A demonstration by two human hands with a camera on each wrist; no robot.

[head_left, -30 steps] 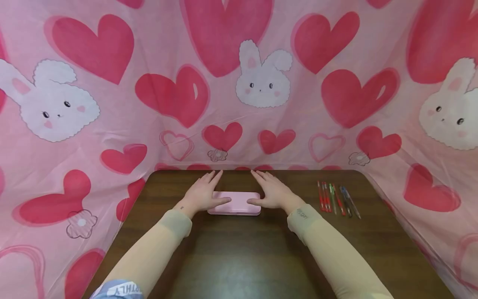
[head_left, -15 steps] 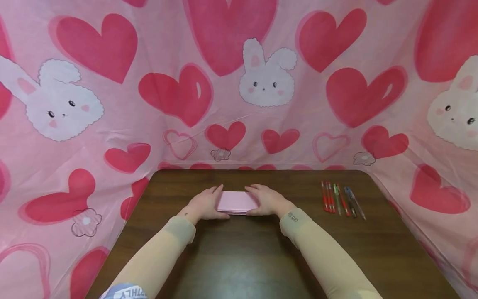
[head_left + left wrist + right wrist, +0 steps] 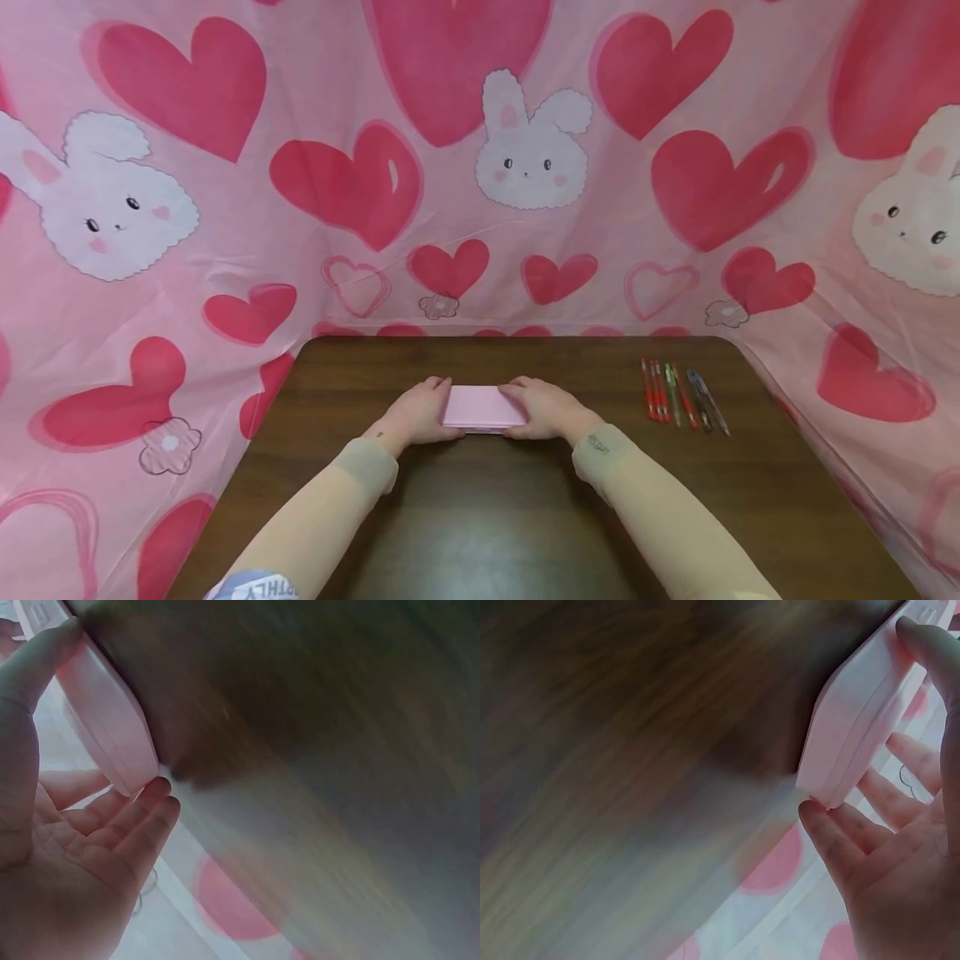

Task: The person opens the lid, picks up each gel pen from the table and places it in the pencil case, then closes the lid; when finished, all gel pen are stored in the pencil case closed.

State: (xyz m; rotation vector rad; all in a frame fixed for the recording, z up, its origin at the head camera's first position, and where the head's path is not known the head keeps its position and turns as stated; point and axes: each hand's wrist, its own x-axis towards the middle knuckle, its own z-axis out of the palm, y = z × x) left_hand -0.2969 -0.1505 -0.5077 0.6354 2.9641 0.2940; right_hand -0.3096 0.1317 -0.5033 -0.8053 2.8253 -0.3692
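Note:
A pink hard pencil case lies closed near the middle of the brown table. Its left end is gripped by my left hand, thumb along the front side and fingers behind and around the end. My right hand holds the opposite end in the same way. In the left wrist view, the thumb presses the front of the pencil case and fingertips touch its end corner. The right wrist view has the thumb on the front of the pencil case, with fingertips at its lower corner.
Several pens, with red, green and dark parts, lie in a loose row on the table to the right. A pink curtain with hearts and rabbits hangs behind the table and along both sides.
Both hands have come down from spread, straight fingers over the pencil case to a grip on its two ends, thumbs now at the front. The pens have stayed put.

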